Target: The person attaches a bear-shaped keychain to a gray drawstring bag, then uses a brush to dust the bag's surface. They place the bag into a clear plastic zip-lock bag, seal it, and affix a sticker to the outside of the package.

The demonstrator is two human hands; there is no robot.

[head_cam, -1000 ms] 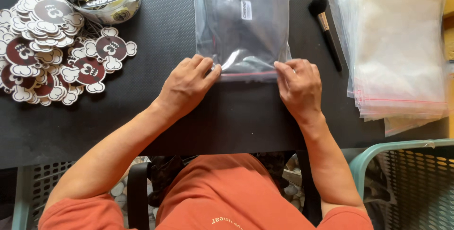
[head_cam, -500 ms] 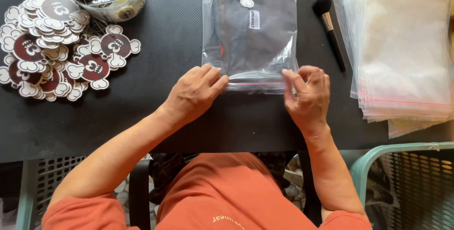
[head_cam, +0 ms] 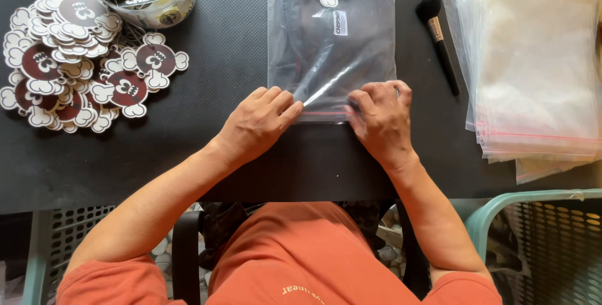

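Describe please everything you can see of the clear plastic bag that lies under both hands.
The clear plastic bag lies flat on the black table. It is glossy, wrinkled film with a thin red line along its near closing edge. Inside is a dark folded item, with a small white label and a white-and-maroon character-shaped sticker visible on it. Its far end leaves the picture. The left hand presses the near left corner; the right hand presses the near edge farther right.

A clear bag (head_cam: 332,41) with a red seal line holds dark cloth on the black table (head_cam: 232,148).
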